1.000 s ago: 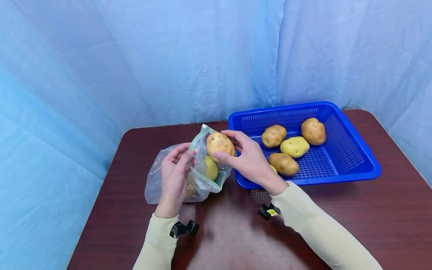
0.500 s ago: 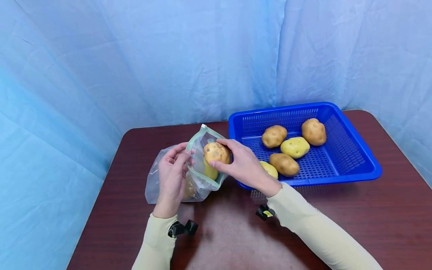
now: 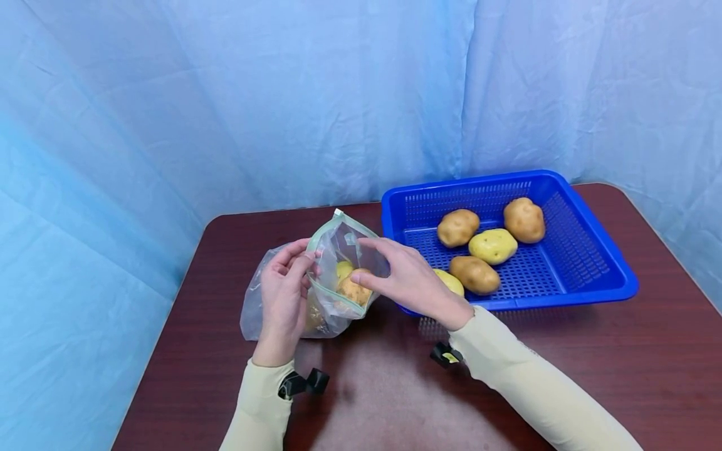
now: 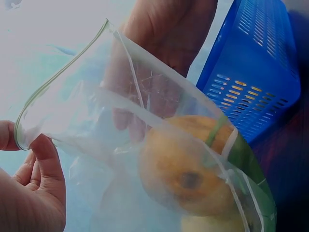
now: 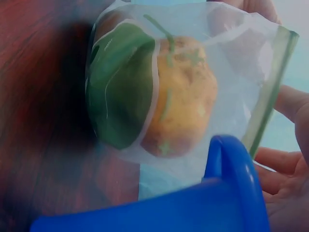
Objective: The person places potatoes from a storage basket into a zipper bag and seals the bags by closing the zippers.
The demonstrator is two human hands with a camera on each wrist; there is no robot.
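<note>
Inside the bag [image 3: 333, 275], a potato [image 3: 354, 290] rests.

Blue drapes around a dark wooden table

A dark reddish-brown table [image 3: 620, 351] with rounded corners and a wood-grain top fills the lower part of the room. Pale blue cloth [image 3: 282, 94] hangs behind it and along both sides, creased and folded, meeting in a seam at the back. The light is soft and even, leaving a dull sheen on the tabletop's near edge.
</note>
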